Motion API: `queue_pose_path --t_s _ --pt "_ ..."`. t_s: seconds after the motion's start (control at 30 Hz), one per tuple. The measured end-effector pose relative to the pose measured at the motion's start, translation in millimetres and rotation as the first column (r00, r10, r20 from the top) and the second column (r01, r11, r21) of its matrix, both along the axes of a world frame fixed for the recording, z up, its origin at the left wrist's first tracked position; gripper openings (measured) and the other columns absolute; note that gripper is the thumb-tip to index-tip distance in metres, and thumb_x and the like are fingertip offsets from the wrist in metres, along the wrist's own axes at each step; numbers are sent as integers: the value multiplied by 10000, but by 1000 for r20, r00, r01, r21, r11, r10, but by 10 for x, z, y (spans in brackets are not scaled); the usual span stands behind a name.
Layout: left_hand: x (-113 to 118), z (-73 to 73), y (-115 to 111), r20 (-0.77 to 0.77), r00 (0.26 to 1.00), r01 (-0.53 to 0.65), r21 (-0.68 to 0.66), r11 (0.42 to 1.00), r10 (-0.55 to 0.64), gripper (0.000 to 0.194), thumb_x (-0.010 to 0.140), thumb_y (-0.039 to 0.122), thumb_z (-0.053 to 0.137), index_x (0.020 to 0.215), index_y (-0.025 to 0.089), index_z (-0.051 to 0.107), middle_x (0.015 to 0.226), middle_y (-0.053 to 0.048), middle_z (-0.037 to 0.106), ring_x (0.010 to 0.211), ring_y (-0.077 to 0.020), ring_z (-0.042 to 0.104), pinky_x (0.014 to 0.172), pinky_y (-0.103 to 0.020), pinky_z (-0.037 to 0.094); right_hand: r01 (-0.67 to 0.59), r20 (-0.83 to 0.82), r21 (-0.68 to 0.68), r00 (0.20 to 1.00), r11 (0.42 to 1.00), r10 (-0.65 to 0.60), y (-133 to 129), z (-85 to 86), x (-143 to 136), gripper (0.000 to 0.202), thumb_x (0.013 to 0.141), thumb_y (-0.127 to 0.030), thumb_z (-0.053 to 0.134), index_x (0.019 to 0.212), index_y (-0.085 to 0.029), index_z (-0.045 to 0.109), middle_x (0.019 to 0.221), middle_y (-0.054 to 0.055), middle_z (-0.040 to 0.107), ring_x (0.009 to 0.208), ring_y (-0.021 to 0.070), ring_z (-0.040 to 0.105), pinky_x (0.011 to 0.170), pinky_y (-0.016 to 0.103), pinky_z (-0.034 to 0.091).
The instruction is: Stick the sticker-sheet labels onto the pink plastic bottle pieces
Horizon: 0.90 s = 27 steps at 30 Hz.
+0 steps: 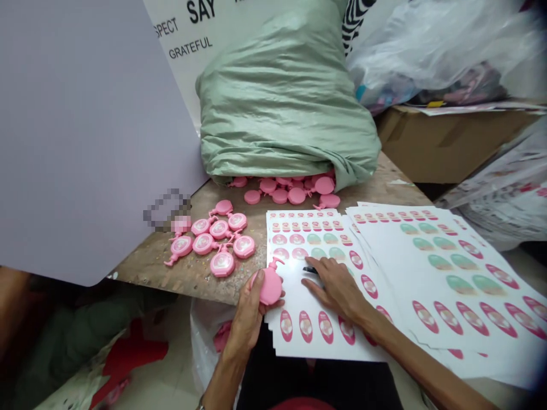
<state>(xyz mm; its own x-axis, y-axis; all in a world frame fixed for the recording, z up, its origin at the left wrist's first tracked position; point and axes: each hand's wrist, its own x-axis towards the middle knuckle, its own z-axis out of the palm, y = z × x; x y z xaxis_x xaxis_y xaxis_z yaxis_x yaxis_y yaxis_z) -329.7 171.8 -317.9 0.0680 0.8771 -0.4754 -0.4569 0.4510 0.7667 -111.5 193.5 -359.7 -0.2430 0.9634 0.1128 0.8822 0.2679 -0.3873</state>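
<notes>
My left hand [248, 310] grips a pink pump bottle [270, 286], small and round, with its spout tipped up and to the right. The side facing me carries no label. My right hand [335, 287] rests on a sticker sheet [294, 290] and holds a small dark tool [310, 270], whose kind I cannot make out. Round pink, green and oval stickers are printed on that sheet, around a bare white patch near my fingers. To the left lie several pink bottles [222, 264] with round labels on them.
Behind the sheets, a large green sack [282, 108] spills several unlabelled pink bottles [296, 195] onto the worn wooden table [149, 265]. More sticker sheets [393, 262] overlap at the right. A cardboard box [448, 139] stands at the back right, and a pale panel [94, 131] blocks the left.
</notes>
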Motion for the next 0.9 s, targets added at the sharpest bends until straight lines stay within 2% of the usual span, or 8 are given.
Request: queue_pose_path --t_s 0.07,0.13,0.2,0.3,0.43,0.53,0.63,0.9 --pt "9 5 28 -8 997 -72 0 997 72 446 791 448 658 1103 134 607 945 -97 708 763 -189 689 639 -279 589 8 -79 -35 997 999 -11 -20 32 16 418 877 -460 500 1205 -204 536 1025 109 643 897 253 562 794 385 402" --pt "25 18 103 -37 992 -118 21 993 119 427 749 379 716 1074 124 607 942 -95 704 754 -187 693 656 -281 590 83 -192 -103 976 991 -101 45 125 3 358 913 -457 424 1147 -214 546 991 91 660 856 232 574 762 359 402" --pt "54 24 213 -55 992 -115 53 992 118 417 700 312 759 1037 118 607 956 -95 697 752 -189 698 667 -279 588 148 -265 -150 947 977 -184 173 229 -59 302 941 -424 357 1028 -222 564 895 63 671 782 207 571 713 329 387" --pt "118 -11 385 -62 995 -68 100 993 74 431 670 300 775 1022 124 599 991 -100 682 744 -195 704 663 -291 588 157 -244 -92 954 983 -175 391 287 -219 204 915 -361 424 876 -216 562 804 40 661 760 196 551 719 317 343" --pt "175 -155 518 -87 995 -35 169 985 50 429 708 400 741 1009 134 591 1007 -106 666 769 -203 706 680 -308 590 146 -105 14 984 989 -144 547 125 -388 142 892 -290 474 841 -194 566 819 46 662 816 204 537 736 316 284" --pt "164 -261 538 -101 995 8 177 984 10 441 743 444 705 1043 145 585 1034 -110 657 795 -207 707 686 -306 589 144 -14 118 990 983 -143 552 -16 -418 181 914 -290 452 847 -181 579 817 54 654 816 200 520 723 319 258" --pt "139 -311 538 -106 994 47 165 985 -29 461 772 464 672 1096 149 579 1067 -119 647 818 -216 707 685 -303 587 115 32 179 992 977 -123 537 -65 -406 204 921 -274 437 818 -177 584 796 56 640 800 196 506 726 325 249" --pt "142 -323 551 -135 990 64 167 984 -42 467 791 479 649 1120 155 581 1076 -117 651 846 -216 703 687 -280 579 137 -102 83 986 987 -129 560 -52 -389 146 880 -266 484 769 -193 544 755 21 635 758 176 502 697 299 267"
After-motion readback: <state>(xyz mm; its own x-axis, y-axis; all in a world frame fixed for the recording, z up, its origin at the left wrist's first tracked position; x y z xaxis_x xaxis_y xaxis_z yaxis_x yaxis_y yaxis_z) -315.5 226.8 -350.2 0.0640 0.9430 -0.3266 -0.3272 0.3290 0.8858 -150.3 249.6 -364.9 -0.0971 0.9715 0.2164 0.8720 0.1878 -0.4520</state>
